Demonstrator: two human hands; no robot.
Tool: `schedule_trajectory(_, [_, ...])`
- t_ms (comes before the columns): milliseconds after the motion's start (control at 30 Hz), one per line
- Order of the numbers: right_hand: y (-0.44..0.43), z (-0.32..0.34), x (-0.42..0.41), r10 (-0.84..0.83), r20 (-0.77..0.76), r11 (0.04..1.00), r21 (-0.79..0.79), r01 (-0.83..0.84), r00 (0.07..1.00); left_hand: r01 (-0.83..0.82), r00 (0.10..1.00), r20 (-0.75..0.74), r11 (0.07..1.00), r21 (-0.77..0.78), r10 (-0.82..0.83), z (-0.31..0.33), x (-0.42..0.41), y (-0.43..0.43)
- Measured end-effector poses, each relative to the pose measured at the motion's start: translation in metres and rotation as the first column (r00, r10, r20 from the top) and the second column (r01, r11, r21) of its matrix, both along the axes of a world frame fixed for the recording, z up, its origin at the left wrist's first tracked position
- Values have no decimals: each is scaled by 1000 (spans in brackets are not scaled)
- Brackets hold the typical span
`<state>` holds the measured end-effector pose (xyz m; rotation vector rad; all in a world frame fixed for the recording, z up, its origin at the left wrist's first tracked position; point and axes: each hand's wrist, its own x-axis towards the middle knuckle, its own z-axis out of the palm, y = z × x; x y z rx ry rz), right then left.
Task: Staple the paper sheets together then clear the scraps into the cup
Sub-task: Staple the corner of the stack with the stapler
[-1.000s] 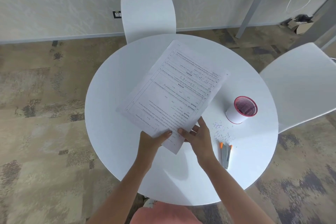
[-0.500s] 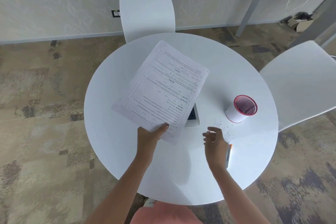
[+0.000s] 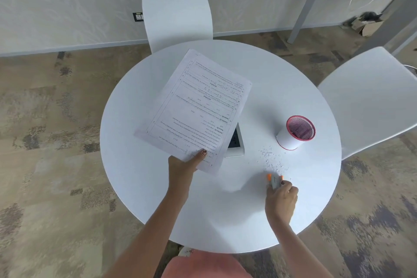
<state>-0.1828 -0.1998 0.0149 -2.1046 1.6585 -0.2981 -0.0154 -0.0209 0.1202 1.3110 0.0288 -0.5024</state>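
Moved: right hand has let go of the paper sheets and dropped onto the stapler. Sheets have swung further from the cup, uncovering a white tablet.
Right hand: fingers curled over stapler's near end, grasping it. Whether it's off the table yet: blurred, can't tell.
Left hand: pinches sheets' near corner, thumb on top, well left of cup.
Sheets: printed, held at a slant, left of cup and apart from it. Right edge overlaps tablet.
Stapler: grey w/ orange tips, on person's side of cup, slightly left of it. Long axis runs roughly away from person, orange end pointing at the scraps.
Scraps: small white bits strewn betw. cup and stapler, farthest ones just beside cup's base.
Cup: white wall, red rim, looks upright.
Key relation: pinched corner lies left of stapler, further from cup than stapler is. Right hand is nearer and already has the tool.
Next (est.): carry stapler left, away from cup, turning orange end toward that corner.
Status (est.): stapling not yet done, scraps uncleared.
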Motion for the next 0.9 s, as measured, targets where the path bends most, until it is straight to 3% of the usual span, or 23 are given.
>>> schedule_trajectory(233, [-4,-2,5,18,12,1000,-7,-18,1000,-15,1000,-2,1000,-6,15,1,0,1])
schedule_trajectory(400, [4,25,11,61,282,987,126,-100,958,-31,1000,-4,999,11,31,3,3,5])
schedule_trajectory(467, [8,39,16,38,386,951,270,-152,922,-37,999,-4,999,12,37,4,4,6])
schedule_trajectory(567, [18,61,24,-29,487,807,527,-267,873,-42,999,2,999,7,42,7,5,6])
schedule_trajectory(667, [28,80,27,-113,633,583,667,-464,766,-31,999,11,1000,5,31,11,5,5])
schedule_trajectory(767, [37,98,33,-166,677,421,706,-569,717,-20,1000,12,1000,-10,21,14,6,4])
schedule_trajectory(900, [44,117,43,-128,709,316,692,-649,694,-18,1000,4,999,-42,18,17,6,1])
